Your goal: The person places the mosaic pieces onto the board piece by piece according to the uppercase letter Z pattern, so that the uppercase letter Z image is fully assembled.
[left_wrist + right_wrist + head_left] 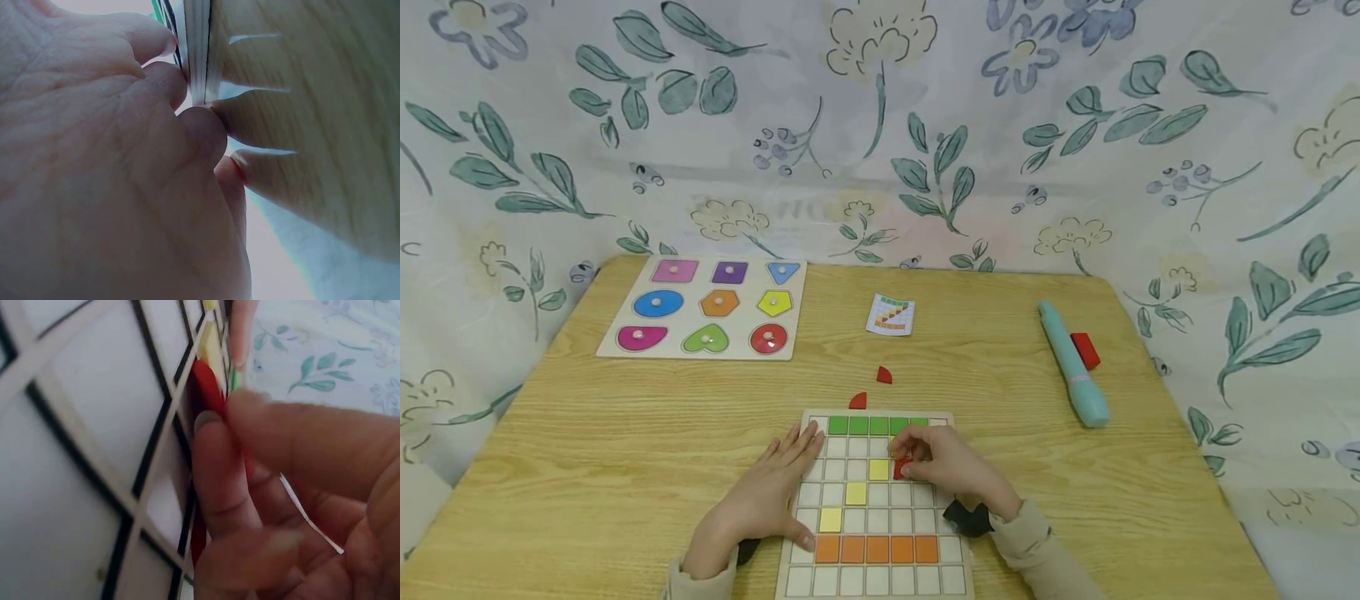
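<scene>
A wooden grid board (827,581) lies at the table's front with a green row, an orange row and a diagonal of yellow squares (855,494). My left hand (763,496) rests along the board's left edge, fingers extended; in the left wrist view its fingertips (203,134) meet the board's side. Between thumb and fingers, my right hand (958,468) pinches a small red piece (209,386) at a cell right of a yellow square. Fingers partly cover that piece, so its full outline is hidden. Two red quarter-circle pieces (884,375) lie beyond the board's far edge.
A small pattern card (891,315) lies farther back. A shape puzzle board (737,329) with knobbed pieces occupies the back left. On the right are a teal pen-shaped device (1073,367) and a red block (1086,351). Floral cloth (850,108) hangs behind the table.
</scene>
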Demonstrator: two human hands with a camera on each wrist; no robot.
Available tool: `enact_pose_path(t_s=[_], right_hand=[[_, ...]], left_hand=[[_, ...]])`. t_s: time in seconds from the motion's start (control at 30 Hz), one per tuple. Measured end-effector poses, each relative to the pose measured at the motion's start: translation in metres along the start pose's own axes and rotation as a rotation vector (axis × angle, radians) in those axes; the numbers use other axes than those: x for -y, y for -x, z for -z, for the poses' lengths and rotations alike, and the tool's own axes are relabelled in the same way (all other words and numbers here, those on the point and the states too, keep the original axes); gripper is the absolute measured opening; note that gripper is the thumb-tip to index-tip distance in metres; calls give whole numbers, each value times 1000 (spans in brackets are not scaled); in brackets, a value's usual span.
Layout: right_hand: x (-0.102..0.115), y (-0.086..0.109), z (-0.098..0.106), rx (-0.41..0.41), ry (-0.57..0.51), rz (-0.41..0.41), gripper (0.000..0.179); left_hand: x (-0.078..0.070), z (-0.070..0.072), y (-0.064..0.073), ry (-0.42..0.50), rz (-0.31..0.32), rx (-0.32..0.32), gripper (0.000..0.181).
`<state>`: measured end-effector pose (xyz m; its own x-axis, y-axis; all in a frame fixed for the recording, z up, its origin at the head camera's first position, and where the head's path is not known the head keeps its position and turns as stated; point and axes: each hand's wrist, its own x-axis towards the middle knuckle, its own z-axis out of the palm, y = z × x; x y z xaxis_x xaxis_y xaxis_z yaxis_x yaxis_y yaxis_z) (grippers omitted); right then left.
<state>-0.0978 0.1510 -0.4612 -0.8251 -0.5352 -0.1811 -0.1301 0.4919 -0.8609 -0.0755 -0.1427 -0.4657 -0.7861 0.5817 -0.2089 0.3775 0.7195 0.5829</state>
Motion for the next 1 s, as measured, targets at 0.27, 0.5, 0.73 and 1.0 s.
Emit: enact_pose_path(t_s=[0.27,0.5,0.73,1.0], right_hand=[[1,-5,-6,-39,86,16,25],[10,-5,-12,-75,131,13,20],[17,-7,-21,-48,145,19,28],[14,-8,-16,-84,208,-7,24]], left_hand=[[-1,0,0,12,4,-2,135],[-2,1,0,0,-2,0,134],[-2,2,-1,-7,-1,5,133],[-1,2,-1,-17,3,9,133]])
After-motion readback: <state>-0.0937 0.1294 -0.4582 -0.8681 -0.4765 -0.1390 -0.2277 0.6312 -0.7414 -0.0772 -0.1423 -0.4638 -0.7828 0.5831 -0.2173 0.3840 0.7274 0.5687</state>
